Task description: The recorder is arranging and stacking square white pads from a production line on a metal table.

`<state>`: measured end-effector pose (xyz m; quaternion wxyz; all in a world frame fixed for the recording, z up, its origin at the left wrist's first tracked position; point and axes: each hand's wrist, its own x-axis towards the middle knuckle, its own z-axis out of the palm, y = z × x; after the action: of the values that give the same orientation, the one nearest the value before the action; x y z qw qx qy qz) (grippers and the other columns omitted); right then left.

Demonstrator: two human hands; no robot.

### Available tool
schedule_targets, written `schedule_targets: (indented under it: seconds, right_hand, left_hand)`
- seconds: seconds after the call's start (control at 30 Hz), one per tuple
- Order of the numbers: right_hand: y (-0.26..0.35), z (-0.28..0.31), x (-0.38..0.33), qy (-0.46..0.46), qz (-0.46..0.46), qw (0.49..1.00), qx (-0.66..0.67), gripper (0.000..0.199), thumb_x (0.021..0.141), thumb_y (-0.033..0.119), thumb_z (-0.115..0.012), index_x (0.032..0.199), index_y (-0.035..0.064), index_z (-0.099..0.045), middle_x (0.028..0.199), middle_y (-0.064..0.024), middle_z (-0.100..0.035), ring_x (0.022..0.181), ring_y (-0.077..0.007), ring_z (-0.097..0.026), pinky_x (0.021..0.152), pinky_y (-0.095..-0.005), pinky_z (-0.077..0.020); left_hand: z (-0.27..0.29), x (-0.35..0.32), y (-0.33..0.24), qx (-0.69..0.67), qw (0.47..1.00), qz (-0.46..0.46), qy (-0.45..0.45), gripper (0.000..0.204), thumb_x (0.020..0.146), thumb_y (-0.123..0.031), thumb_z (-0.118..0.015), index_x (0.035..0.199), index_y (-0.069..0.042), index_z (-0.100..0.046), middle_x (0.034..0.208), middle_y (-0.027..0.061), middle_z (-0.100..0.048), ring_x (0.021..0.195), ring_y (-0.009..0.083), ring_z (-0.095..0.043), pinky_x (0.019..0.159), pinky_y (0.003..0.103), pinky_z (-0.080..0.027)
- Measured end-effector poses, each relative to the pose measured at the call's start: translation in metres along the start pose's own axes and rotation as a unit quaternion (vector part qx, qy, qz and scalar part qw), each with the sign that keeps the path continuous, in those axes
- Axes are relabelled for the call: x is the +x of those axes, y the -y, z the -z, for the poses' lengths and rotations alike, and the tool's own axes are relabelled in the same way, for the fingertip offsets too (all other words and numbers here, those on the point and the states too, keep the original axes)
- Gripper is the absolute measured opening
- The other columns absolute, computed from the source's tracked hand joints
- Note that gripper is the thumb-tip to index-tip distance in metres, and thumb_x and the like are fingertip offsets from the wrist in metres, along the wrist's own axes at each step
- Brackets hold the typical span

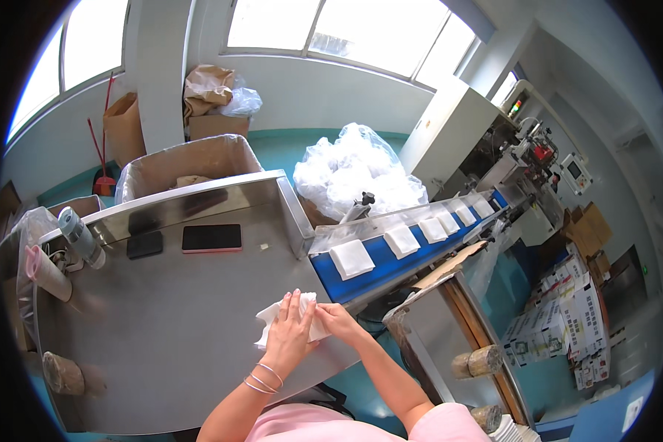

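Note:
A white folded cloth (267, 334), its edges loose and uneven, is under my hands near the right front edge of the steel table. My left hand (290, 337) lies over it with the fingers stretched out flat on top. At its right edge, my right hand (339, 323) pinches the cloth between thumb and fingers. Beyond, on a blue conveyor belt (368, 283), several flat white folded cloths (351, 259) sit in a row, spaced apart. Part of the cloth I handle is hidden by my left hand.
The steel table (177, 317) carries a black phone (211, 238), a smaller dark phone (145, 244), a bottle (81, 237) and a pink-rimmed cup (48, 272). Behind stand a large carton (191, 156) and a bulging plastic bag (357, 173). A machine (527, 158) stands at the belt's far end.

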<state>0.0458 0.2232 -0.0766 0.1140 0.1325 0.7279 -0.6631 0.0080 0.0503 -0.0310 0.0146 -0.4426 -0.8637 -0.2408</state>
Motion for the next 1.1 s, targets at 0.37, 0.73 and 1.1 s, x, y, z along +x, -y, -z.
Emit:
schedule_targets:
  seconds: [0.37, 0.73, 1.1]
  right_hand:
    - [-0.011, 0.02, 0.002, -0.227, -0.029, 0.867, 0.443, 0.038, 0.094, 0.021, -0.046, 0.126, 0.0007, -0.038, 0.11, -0.012, -0.056, 0.098, -0.021, -0.058, 0.081, -0.0329, -0.0499]
    - [0.009, -0.019, 0.0, -0.028, -0.001, 1.0, -0.007, 0.03, 0.092, 0.015, -0.05, 0.118, -0.0006, -0.052, 0.101, -0.0031, -0.059, 0.089, -0.0085, -0.054, 0.077, -0.0244, -0.0455]
    - [-0.006, 0.01, -0.006, -0.231, -0.035, 0.899, 0.37, 0.035, 0.095, 0.02, -0.044, 0.121, -0.002, -0.041, 0.112, -0.0136, -0.054, 0.095, -0.0204, -0.059, 0.077, -0.0332, -0.0534]
  left_hand:
    - [0.019, -0.034, 0.008, -0.108, 0.986, 0.093, -0.084, 0.09, 0.06, -0.027, -0.08, 0.135, -0.01, -0.034, 0.142, 0.0279, -0.012, 0.128, 0.0461, -0.024, 0.104, 0.044, -0.03]
    - [-0.002, -0.024, 0.009, -0.225, 0.969, 0.102, 0.005, 0.077, 0.068, -0.024, -0.074, 0.135, -0.024, -0.037, 0.14, 0.037, -0.007, 0.12, 0.0516, -0.036, 0.094, 0.042, -0.042]
    - [0.0, -0.026, 0.013, -0.215, 0.972, 0.094, -0.001, 0.072, 0.068, -0.016, -0.073, 0.132, -0.023, -0.04, 0.139, 0.0368, -0.011, 0.111, 0.0515, -0.045, 0.085, 0.045, -0.049]
